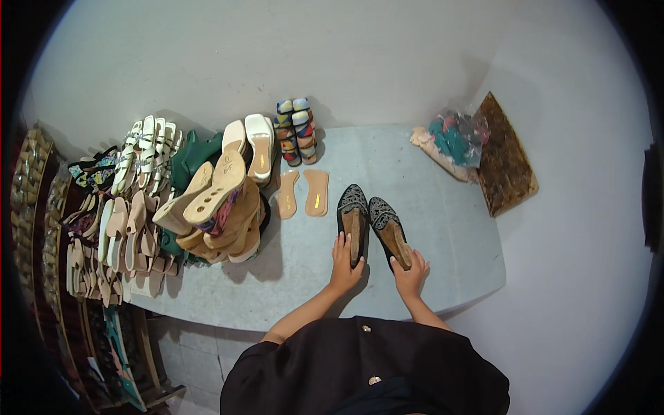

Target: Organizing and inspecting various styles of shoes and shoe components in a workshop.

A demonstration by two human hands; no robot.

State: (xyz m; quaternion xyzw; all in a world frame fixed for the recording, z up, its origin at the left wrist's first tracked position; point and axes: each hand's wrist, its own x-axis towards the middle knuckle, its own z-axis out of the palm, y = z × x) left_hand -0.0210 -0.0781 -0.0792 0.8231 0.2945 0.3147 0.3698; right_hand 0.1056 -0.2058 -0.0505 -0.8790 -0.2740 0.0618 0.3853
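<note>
A pair of black pointed flats with silver-patterned toes lies side by side on the pale blue tabletop [443, 228], toes away from me. Worn brown pieces fill their openings; I cannot make out whether these are insoles or lasts. My left hand [344, 266] grips the left flat [353, 200] around its heel end. Around the heel of the right flat [382, 213], my right hand [411, 273] has its fingers wrapped. Two tan insoles, a left insole [288, 196] and a right insole [317, 194], lie beyond my left hand, each with a small yellow mark.
Stacked wedge soles [221, 200] and many sandals [135, 228] crowd the table's left side. Multicoloured rolled shapes [296, 131] stand at the back. A plastic bag with cloth [453, 142] sits at the far right, by a stained brown board [507, 162]. Shelves [48, 228] line the left.
</note>
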